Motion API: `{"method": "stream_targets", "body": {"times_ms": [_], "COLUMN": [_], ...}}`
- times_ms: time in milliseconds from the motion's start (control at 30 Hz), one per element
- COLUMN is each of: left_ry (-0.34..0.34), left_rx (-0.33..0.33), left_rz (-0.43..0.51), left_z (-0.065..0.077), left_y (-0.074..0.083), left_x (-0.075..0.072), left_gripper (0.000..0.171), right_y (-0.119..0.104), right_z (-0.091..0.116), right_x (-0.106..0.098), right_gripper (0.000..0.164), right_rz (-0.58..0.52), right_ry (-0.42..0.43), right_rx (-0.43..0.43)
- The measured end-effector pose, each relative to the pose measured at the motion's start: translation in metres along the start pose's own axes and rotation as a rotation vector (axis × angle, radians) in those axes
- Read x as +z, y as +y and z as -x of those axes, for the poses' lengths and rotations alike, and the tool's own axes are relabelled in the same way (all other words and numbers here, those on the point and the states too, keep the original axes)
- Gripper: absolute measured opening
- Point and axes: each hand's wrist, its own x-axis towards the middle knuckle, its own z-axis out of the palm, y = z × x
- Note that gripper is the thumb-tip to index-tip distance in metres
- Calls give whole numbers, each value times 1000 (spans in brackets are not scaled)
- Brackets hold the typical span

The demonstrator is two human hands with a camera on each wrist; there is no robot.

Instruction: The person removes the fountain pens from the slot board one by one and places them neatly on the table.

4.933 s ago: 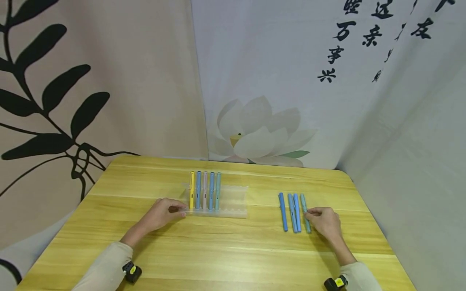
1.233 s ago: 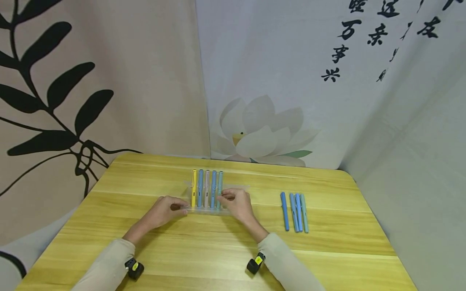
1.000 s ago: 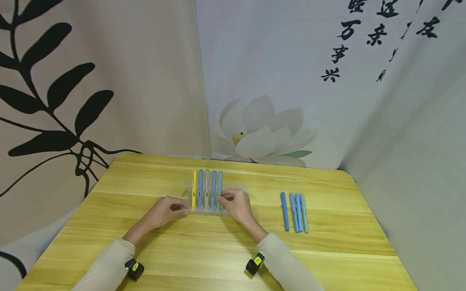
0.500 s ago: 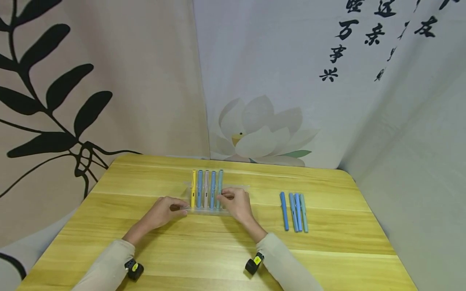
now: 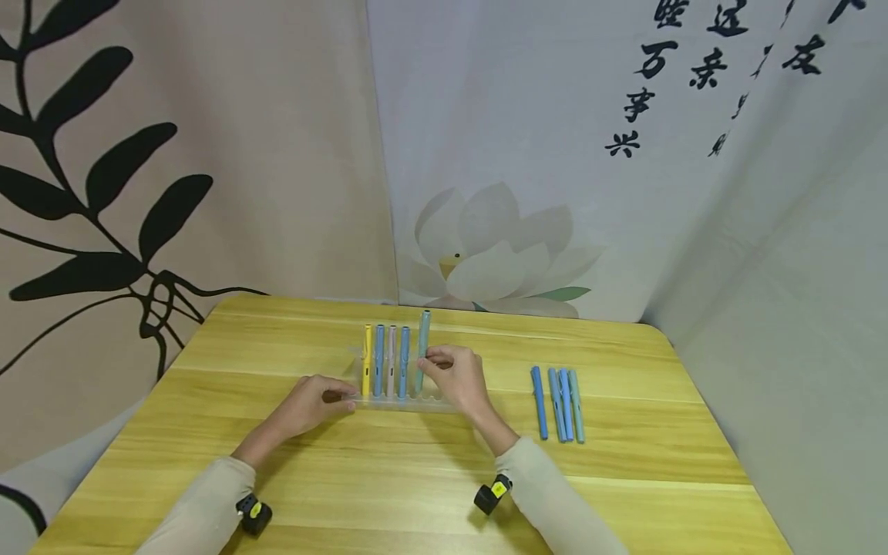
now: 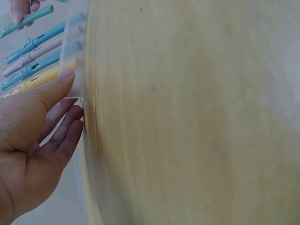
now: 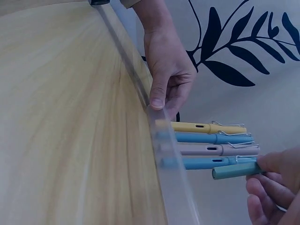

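My left hand (image 5: 315, 401) grips the left end of a clear plastic pen stand (image 5: 405, 405), thumb on its front strip in the left wrist view. Upright in the stand are a yellow pen (image 5: 367, 358), a blue pen (image 5: 378, 358), a pale pink pen (image 5: 391, 358) and another blue pen (image 5: 404, 358). My right hand (image 5: 458, 378) pinches a green pen (image 5: 424, 335) between thumb and fingers. That pen leans slightly and rises higher than the others; in the right wrist view its lower end (image 7: 222, 172) is outside the front strip.
Right of the stand, a dark blue pen (image 5: 539, 403), two lighter blue pens (image 5: 562, 405) side by side and a green pen (image 5: 576, 406) lie on the wooden table (image 5: 388, 486). Printed curtains (image 5: 291, 193) hang behind the table.
My right hand came from the pens lying on the right to the green pen in the stand, and has now lifted that pen up from its slot. The left hand stays at the stand's end.
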Motion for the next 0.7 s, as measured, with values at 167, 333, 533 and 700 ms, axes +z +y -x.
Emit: {"method": "stream_targets", "body": {"times_ms": [167, 333, 533, 700], "left_ry": [2, 1, 5, 3], "left_rx": [4, 13, 26, 19], "left_rz": [-1, 0, 3, -3], "left_z": [0, 0, -1, -1], "left_y": [0, -2, -3, -3], "left_x": [0, 1, 1, 2], "left_gripper": [21, 22, 22, 22], "right_y": [0, 1, 5, 11], "right_z": [1, 4, 9, 16], "right_x": [-7, -15, -25, -33], "right_gripper": [25, 26, 25, 25], "right_rz": [-5, -17, 0, 8], "right_ry": [-21, -25, -2, 10], "right_rx": [-13, -12, -13, 13]}}
